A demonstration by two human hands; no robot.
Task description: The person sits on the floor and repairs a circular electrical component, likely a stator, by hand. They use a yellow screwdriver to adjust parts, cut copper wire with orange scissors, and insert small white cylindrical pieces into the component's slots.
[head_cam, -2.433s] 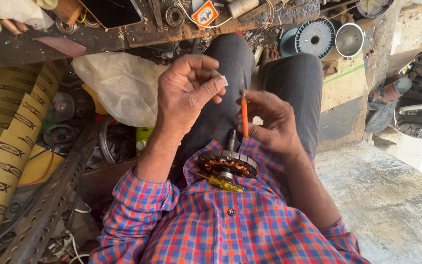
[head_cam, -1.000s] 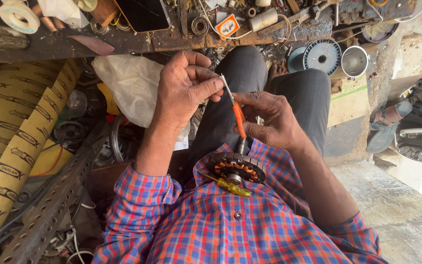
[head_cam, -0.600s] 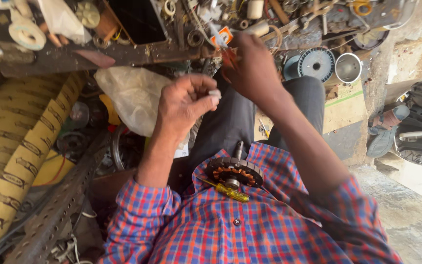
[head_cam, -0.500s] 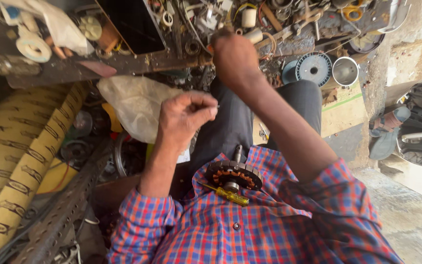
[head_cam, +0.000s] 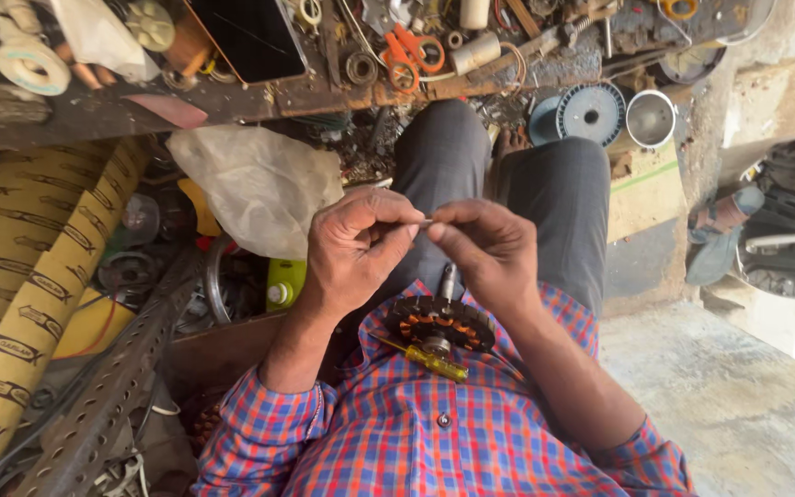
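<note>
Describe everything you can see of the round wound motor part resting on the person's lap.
The motor part is a round stator with a dark ring of slotted teeth and orange-copper windings showing between them. A metal shaft rises from its hub toward the hands, with a silvery centre below. It lies roughly flat against the checked shirt, just below the left hand and right hand, which do not touch it. A yellow-handled screwdriver lies across its near edge.
</note>
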